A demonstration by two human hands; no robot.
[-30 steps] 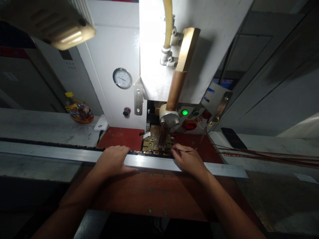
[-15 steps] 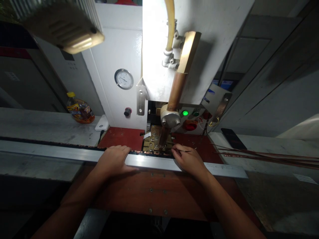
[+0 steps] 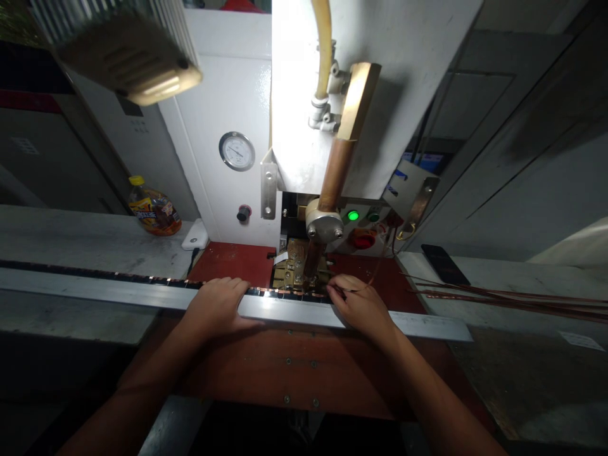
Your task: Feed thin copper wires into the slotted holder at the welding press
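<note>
My left hand is wrapped over a long silver metal bar, its thumb along the near side. A dark strip with copper-coloured pieces runs along the bar's far edge and passes under that hand. My right hand pinches a thin copper-coloured strip, close to the bar's far edge. Just beyond the bar, a copper rod of the machine reaches down to a brass fixture between my hands.
A bottle and a white box stand at the left. At the right lie a phone and several long copper strips. A lamp hangs at the upper left. The machine bears a gauge and a lit green button.
The thin strip in my right hand now points up and away, where it lay nearly level before. Both hands have stayed in almost the same place.
</note>
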